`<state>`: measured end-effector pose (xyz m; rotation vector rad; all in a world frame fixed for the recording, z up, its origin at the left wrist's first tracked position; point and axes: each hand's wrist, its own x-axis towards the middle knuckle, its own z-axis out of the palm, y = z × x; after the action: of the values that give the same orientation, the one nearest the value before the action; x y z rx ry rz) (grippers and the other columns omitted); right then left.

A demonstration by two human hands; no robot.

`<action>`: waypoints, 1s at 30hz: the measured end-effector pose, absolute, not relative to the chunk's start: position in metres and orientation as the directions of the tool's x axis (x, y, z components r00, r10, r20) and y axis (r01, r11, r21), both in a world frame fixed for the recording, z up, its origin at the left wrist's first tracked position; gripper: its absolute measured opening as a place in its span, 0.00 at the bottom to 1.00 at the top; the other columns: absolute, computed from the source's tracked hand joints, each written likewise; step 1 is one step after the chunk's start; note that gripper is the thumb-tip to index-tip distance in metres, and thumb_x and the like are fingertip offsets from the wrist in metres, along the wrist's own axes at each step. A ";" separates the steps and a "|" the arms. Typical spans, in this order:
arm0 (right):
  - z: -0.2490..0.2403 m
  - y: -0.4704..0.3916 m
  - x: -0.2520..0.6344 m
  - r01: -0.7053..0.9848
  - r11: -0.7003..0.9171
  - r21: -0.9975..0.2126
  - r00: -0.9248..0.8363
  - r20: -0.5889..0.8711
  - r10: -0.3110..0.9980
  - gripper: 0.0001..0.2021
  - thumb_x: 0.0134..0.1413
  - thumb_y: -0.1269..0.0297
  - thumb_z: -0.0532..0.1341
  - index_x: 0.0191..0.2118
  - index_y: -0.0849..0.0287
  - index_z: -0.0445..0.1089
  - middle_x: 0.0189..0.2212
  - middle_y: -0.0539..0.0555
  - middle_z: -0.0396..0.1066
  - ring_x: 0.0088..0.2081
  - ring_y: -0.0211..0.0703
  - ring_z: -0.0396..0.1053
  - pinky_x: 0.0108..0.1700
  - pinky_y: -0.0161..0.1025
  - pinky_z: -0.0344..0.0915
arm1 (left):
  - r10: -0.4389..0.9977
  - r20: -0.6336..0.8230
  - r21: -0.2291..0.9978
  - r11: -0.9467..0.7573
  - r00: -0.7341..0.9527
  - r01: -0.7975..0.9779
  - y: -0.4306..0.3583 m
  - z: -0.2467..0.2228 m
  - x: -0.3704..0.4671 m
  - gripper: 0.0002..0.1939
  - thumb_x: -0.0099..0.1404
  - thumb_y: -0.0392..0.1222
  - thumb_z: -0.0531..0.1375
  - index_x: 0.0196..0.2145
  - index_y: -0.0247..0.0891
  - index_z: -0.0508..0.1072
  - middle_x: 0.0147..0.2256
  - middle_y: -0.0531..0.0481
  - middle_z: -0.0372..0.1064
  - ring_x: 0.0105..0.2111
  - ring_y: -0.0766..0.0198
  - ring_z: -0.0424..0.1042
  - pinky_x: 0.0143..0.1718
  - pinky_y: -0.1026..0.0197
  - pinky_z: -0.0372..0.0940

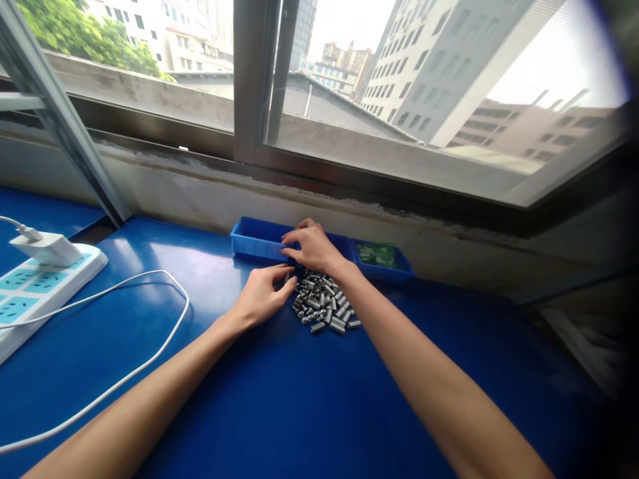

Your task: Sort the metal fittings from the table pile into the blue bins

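A pile of small silvery metal cylinders [327, 306] lies on the blue table [299, 399]. My left hand [264, 291] is at the pile's left edge, its thumb and fingers bent toward each other; what they hold, if anything, is too small to name. My right hand [312, 246] reaches over the pile to the blue bin [257, 247] behind it, with fingers bent at the bin's front right part. Whether it grips the bin wall or a small part is hidden. My right wrist covers part of the bins.
A blue bin [410, 271] with green packets [377, 255] stands at the right. On the left are a white power strip [54, 293], a plugged charger [47, 247] and a looping white cable [187, 299]. Behind stand a metal post [74, 126] and the window frame [249, 80].
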<state>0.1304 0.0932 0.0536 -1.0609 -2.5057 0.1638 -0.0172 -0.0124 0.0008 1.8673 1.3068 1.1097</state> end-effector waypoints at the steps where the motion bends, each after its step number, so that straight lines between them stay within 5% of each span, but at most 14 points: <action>1: 0.053 0.090 0.133 0.671 0.691 -0.267 -0.609 0.333 0.720 0.06 0.54 0.64 0.70 0.39 0.54 0.82 0.39 0.55 0.82 0.51 0.55 0.68 0.56 0.55 0.64 | 0.942 0.283 0.843 -0.335 0.182 0.422 -0.012 0.000 -0.018 0.19 0.69 0.49 0.57 0.50 0.38 0.80 0.48 0.44 0.79 0.48 0.50 0.78 0.53 0.51 0.71; 5: 0.055 0.070 0.147 0.666 0.661 -0.346 -0.522 0.417 0.744 0.08 0.54 0.68 0.68 0.41 0.53 0.81 0.43 0.53 0.81 0.55 0.55 0.66 0.58 0.54 0.64 | 0.939 0.265 0.858 -0.334 0.221 0.390 -0.012 0.000 -0.021 0.22 0.69 0.51 0.58 0.54 0.38 0.77 0.48 0.45 0.79 0.45 0.51 0.79 0.50 0.51 0.72; 11: 0.056 0.039 0.194 0.659 0.582 -0.477 -0.282 0.561 0.779 0.09 0.60 0.66 0.62 0.41 0.54 0.80 0.40 0.53 0.81 0.49 0.50 0.72 0.55 0.48 0.67 | 0.889 0.441 0.721 -0.431 0.121 0.544 -0.010 0.003 -0.024 0.18 0.68 0.46 0.57 0.49 0.37 0.80 0.48 0.43 0.79 0.46 0.51 0.78 0.52 0.52 0.71; 19: 0.029 0.025 0.278 0.820 0.316 -0.477 0.128 0.692 0.711 0.12 0.57 0.63 0.62 0.46 0.57 0.76 0.45 0.60 0.78 0.53 0.57 0.69 0.58 0.55 0.64 | 0.888 0.349 0.620 -0.459 0.300 0.637 -0.010 0.002 -0.014 0.19 0.70 0.48 0.55 0.50 0.39 0.79 0.46 0.44 0.80 0.44 0.52 0.80 0.49 0.53 0.72; 23: 0.015 0.039 0.332 0.822 0.135 -0.554 0.213 0.517 0.829 0.39 0.40 0.43 0.73 0.57 0.56 0.69 0.63 0.66 0.62 0.64 0.65 0.60 0.63 0.61 0.58 | 0.824 0.452 0.469 -0.546 0.343 0.694 -0.010 0.003 -0.006 0.20 0.71 0.48 0.54 0.53 0.39 0.77 0.51 0.41 0.76 0.51 0.49 0.75 0.56 0.48 0.69; 26: 0.008 0.046 0.361 0.818 0.133 -0.560 0.104 0.372 0.922 0.32 0.34 0.39 0.74 0.42 0.58 0.75 0.65 0.68 0.59 0.67 0.66 0.56 0.66 0.59 0.55 | 0.729 0.524 0.335 -0.653 0.441 0.680 -0.007 0.004 0.004 0.19 0.72 0.45 0.54 0.54 0.39 0.76 0.53 0.40 0.75 0.57 0.48 0.70 0.59 0.45 0.66; 30: 0.009 0.041 0.380 0.776 0.241 -0.584 -0.047 0.327 0.944 0.26 0.33 0.39 0.74 0.26 0.57 0.69 0.57 0.63 0.66 0.63 0.63 0.61 0.63 0.54 0.59 | 0.665 0.522 0.202 -0.705 0.534 0.680 -0.005 0.005 0.024 0.21 0.72 0.46 0.55 0.58 0.39 0.74 0.61 0.39 0.66 0.66 0.43 0.57 0.64 0.38 0.58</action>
<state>0.3803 0.0413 0.0090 -1.5733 -1.8586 0.3269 0.0235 -0.0052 0.0048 2.7738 1.2153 0.9269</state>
